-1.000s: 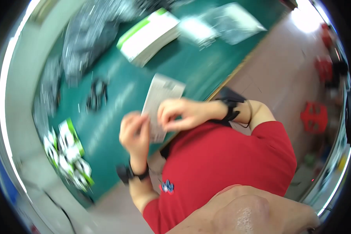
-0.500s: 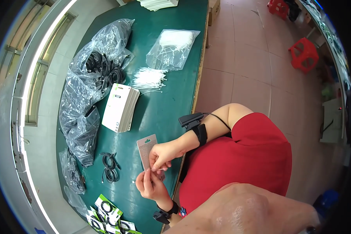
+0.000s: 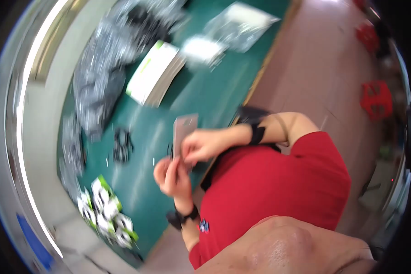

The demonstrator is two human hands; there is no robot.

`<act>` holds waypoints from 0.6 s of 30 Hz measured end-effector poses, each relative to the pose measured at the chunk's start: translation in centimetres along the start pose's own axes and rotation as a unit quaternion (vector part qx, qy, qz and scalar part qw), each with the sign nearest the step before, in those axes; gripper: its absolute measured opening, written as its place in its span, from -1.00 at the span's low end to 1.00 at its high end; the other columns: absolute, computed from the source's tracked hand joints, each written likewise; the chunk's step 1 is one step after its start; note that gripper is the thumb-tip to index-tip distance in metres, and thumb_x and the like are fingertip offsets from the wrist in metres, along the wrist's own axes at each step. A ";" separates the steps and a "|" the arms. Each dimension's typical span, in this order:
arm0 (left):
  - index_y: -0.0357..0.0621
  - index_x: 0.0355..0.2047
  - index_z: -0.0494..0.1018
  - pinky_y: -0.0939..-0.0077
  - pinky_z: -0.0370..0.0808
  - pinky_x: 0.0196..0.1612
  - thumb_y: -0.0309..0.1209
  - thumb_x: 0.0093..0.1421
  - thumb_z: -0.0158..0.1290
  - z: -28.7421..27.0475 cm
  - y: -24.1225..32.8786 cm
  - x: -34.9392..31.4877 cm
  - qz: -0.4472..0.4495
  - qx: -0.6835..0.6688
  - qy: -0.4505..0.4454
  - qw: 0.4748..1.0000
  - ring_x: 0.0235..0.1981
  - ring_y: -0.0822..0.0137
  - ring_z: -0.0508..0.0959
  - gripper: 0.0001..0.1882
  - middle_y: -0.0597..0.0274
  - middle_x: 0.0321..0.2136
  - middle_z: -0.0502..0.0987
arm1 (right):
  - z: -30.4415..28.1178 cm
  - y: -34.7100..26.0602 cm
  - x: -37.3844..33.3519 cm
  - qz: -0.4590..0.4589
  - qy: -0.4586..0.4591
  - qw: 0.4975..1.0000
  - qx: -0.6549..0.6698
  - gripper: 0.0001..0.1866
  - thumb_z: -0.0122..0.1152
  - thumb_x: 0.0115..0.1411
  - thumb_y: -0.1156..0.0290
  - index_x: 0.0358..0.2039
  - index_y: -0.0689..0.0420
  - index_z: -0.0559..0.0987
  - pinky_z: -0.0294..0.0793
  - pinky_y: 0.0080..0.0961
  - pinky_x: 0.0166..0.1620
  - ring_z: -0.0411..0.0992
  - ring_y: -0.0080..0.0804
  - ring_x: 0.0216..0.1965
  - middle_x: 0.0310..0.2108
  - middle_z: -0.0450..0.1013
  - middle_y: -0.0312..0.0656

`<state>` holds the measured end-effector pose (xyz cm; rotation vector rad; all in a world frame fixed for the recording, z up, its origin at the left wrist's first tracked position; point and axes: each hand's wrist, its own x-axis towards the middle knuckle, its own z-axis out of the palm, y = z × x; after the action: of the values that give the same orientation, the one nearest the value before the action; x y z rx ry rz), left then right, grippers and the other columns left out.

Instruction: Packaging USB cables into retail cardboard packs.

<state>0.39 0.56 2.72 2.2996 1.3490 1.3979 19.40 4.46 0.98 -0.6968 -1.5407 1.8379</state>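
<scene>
Both of my hands hold a thin grey card (image 3: 185, 129) upright over the near edge of the green table (image 3: 205, 98). My right hand (image 3: 201, 144) pinches the card's lower part from the right; that arm wears a black strap near the elbow. My left hand (image 3: 171, 175), with a black watch on its wrist, touches the card's bottom edge from below. A coil of black cable (image 3: 122, 145) lies on the table just left of my hands.
A stack of white and green cards (image 3: 153, 73) lies further up the table. Crinkled plastic bags of black cables (image 3: 96, 86) run along the left side. Green and white packed items (image 3: 105, 212) sit at lower left. A clear bag (image 3: 239, 25) is at the top. Red stools (image 3: 376, 98) stand on the floor.
The view has swung and blurred as my head moved. Both hands have stayed on the grey card, close together at the table's edge.
</scene>
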 end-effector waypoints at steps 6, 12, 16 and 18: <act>-0.20 -0.26 0.56 0.36 0.53 -0.18 -0.65 -0.05 0.28 -1.3 3.1 0.0 -0.061 -0.055 -0.039 0.996 -0.25 0.13 0.57 -0.70 0.07 -0.28 0.55 | -0.7 -1.3 -2.9 -0.008 -0.004 1.000 -0.004 -0.82 0.15 0.24 0.55 -0.15 0.29 0.57 0.51 -0.61 -0.31 0.54 -0.53 -0.33 -0.32 0.55 -0.17; -0.24 -0.22 0.54 0.19 0.45 0.01 -0.52 -0.05 0.32 -1.5 1.6 -1.4 -0.052 -0.092 -0.133 0.985 -0.20 0.13 0.59 -0.66 0.08 -0.23 0.58 | -1.2 0.7 -4.0 -0.016 -0.005 0.997 -0.075 -0.81 0.14 0.22 0.62 -0.15 0.29 0.58 0.50 -0.60 -0.30 0.53 -0.51 -0.33 -0.33 0.55 -0.17; -0.23 -0.23 0.55 0.11 0.39 0.09 -0.48 -0.02 0.29 -1.6 1.7 -1.3 -0.051 -0.112 -0.168 0.978 -0.19 0.14 0.59 -0.70 0.11 -0.21 0.59 | -1.3 1.2 -4.6 0.001 -0.001 0.997 -0.080 -0.81 0.16 0.20 0.64 -0.16 0.28 0.59 0.49 -0.59 -0.30 0.53 -0.50 -0.33 -0.33 0.55 -0.18; -0.20 -0.24 0.56 0.14 0.40 0.07 -0.51 0.00 0.27 -1.5 1.4 -1.5 -0.070 -0.127 -0.179 0.973 -0.19 0.16 0.59 -0.73 0.14 -0.22 0.60 | -1.3 1.2 -4.8 -0.001 0.005 0.997 -0.082 -0.81 0.17 0.18 0.64 -0.17 0.27 0.59 0.49 -0.58 -0.29 0.53 -0.49 -0.33 -0.33 0.55 -0.18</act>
<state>-0.16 -1.83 3.29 2.1129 1.1237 0.9860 23.38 1.58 -0.47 -0.7782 -1.6990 1.7168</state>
